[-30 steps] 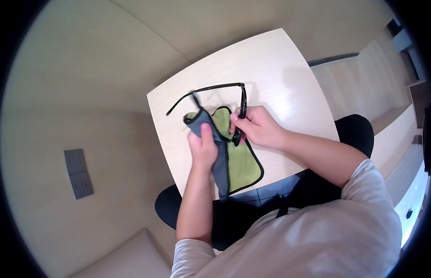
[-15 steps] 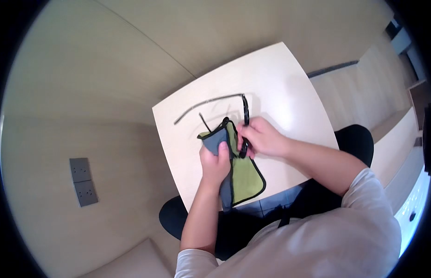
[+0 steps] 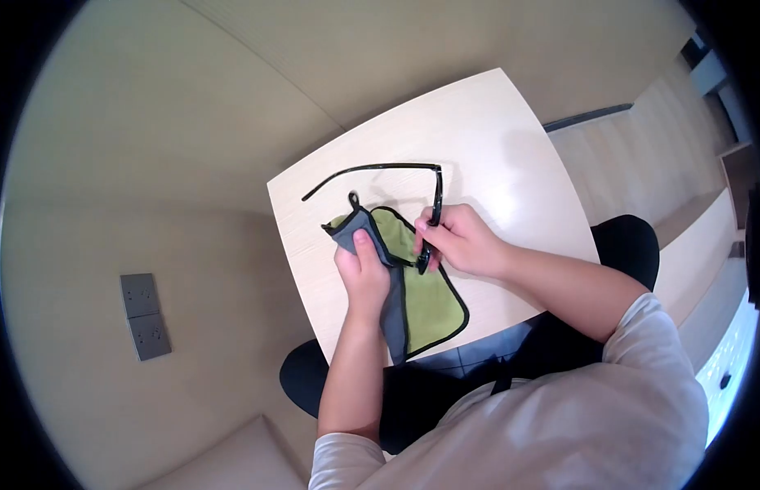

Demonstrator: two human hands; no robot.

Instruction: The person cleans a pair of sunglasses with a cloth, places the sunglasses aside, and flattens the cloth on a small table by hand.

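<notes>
Black-framed glasses (image 3: 439,189) are in my right hand (image 3: 460,238), whose fingers pinch the front frame. One temple arm stretches out to the left above the table; the other runs into the cloth. My left hand (image 3: 364,273) is closed around a cloth (image 3: 433,314), green on one side and grey on the other, with black edging and a small loop at its top corner. The cloth is folded over the near temple arm, hiding most of it. Its lower part hangs spread toward the table's front edge.
Both hands work over a pale wooden table (image 3: 511,147). A wall with grey power sockets (image 3: 146,317) stands on the left. Black seat parts (image 3: 627,253) show beside the table, and a pale cushioned surface (image 3: 233,461) lies at the lower left.
My left hand has slid left and slightly up with the folded cloth, along the near temple arm, whose tip is now covered. My right hand and the glasses have barely shifted.
</notes>
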